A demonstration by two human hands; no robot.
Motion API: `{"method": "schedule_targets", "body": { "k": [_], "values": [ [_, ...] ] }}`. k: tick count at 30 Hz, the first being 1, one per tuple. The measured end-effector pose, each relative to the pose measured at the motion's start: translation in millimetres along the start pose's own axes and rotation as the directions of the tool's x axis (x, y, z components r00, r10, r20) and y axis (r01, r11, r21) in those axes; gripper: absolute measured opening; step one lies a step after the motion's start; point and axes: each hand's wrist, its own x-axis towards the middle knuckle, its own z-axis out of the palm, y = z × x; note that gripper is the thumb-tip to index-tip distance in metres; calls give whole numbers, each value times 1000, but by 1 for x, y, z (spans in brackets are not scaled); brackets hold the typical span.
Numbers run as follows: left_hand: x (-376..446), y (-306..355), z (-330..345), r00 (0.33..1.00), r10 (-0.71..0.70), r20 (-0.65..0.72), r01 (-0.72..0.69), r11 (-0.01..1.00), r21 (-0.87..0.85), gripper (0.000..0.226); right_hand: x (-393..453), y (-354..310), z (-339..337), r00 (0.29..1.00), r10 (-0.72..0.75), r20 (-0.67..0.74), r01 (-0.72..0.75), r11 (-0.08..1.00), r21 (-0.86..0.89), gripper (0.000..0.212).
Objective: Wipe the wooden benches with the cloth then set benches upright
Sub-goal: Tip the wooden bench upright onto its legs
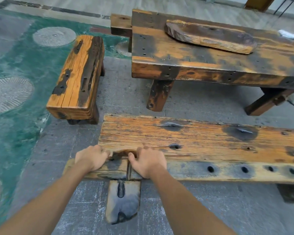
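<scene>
While both hands clamp near edge of long bench [202,143], I judge risk first: plank heavy, grip only at left end, so far end may drag or bench may tip back if I lift unevenly. Left hand [90,157] curls over edge at plank's end; right hand [147,161] curls over same edge just beside, leg [123,200] jutting toward me between them. Bench lies at 6 o'clock, long axis 9-to-3. Small bench [76,78] at 10 o'clock, upright, axis 12-to-6. No cloth in view.
</scene>
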Motion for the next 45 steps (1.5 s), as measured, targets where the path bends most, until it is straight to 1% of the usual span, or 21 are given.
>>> {"method": "schedule_targets", "body": {
  "k": [2,4,8,10,12,14,16,19,21,24,26,30,34,36,38,40,41,43,45],
  "values": [
    [5,-3,4,1000,9,-7,-9,999,34,46,4,-1,-1,999,10,35,-11,1000,7,71],
    [6,-3,7,1000,4,-11,-4,1000,25,48,5,0,-1,999,12,47,-11,1000,-9,72],
    [7,0,5,999,-15,-32,15,1000,6,53,7,-1,0,999,16,34,-15,1000,-11,74],
    [5,0,3,1000,-7,-7,8,999,35,53,7,-2,-1,1000,15,20,-15,1000,-14,73],
    [3,1,0,999,2,48,-7,995,99,51,4,-2,0,1000,8,4,-8,1000,8,69],
    [0,5,-4,996,-24,84,15,994,106,47,1,-3,-2,999,7,-31,-7,1000,26,70],
    [-13,7,-7,994,-63,87,54,994,96,46,-9,-2,-3,999,-13,-53,14,1000,13,70],
    [-17,5,-1,997,-72,21,69,991,113,39,-19,-1,4,995,-12,-101,18,998,58,67],
    [-16,0,8,997,-78,9,76,988,137,39,-18,1,9,991,-31,-127,34,999,28,67],
    [-12,-4,13,996,-87,-13,88,986,140,42,-13,2,13,993,-8,-118,14,999,47,64],
    [-12,-4,15,996,-92,-21,94,987,130,45,-11,0,11,996,2,-92,2,999,49,66],
    [-7,-5,13,996,-83,-30,84,995,45,48,-5,-2,9,1000,-24,-15,24,999,40,72],
    [-10,-3,10,995,-79,-57,79,997,1,50,-4,-1,7,1000,-25,-12,25,999,25,73],
    [-15,-2,10,992,-77,-102,75,997,-28,50,-4,-2,8,999,-25,-23,25,1000,19,74],
    [-21,-2,12,978,-59,-201,52,998,-39,52,-4,-3,8,999,-24,-41,26,999,36,71],
    [-31,-3,18,946,14,-325,-25,999,-30,50,-8,-3,9,995,-38,-97,40,999,24,67],
    [-42,-5,24,930,56,-364,-71,997,-28,49,-15,-4,11,990,-48,-133,51,998,22,67],
    [-56,-1,27,915,129,-383,-147,989,-18,55,-20,-2,12,982,-43,-186,49,998,28,69],
    [-65,7,24,931,123,-343,-132,991,-4,55,-25,-2,8,982,-39,-184,51,997,59,67]
  ]
}}
